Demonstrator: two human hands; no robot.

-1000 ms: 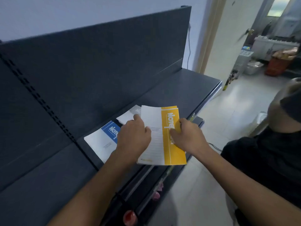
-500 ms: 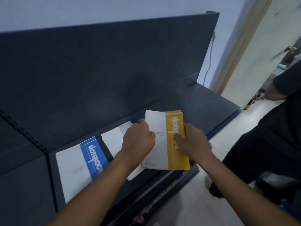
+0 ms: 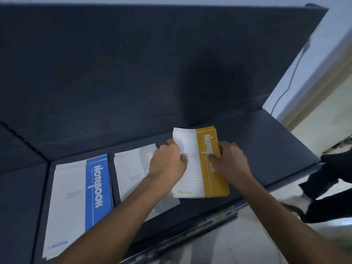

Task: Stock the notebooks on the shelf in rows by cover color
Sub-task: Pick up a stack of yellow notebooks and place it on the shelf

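Note:
A small stack of yellow-and-white notebooks [image 3: 209, 174] lies on the dark shelf [image 3: 266, 149], right of centre. My left hand [image 3: 168, 161] grips its left edge, thumb on the white cover. My right hand [image 3: 229, 159] grips its right edge, fingers curled over the yellow band. Left of it lies a grey-and-white notebook stack [image 3: 131, 168], partly hidden by my left forearm. Further left lies a blue-and-white notebook stack [image 3: 80, 197]. The three piles sit side by side in a row.
The dark back panel [image 3: 152, 63] rises behind the shelf. The shelf's front edge [image 3: 190, 231] runs below my arms, with lower shelves under it. Another person in dark clothes [image 3: 331, 187] stands at the right on the pale floor.
The view has swung left and closer, showing more of the blue and grey stacks. Both hands have kept their grip on the yellow stack, which now sits lower on the shelf.

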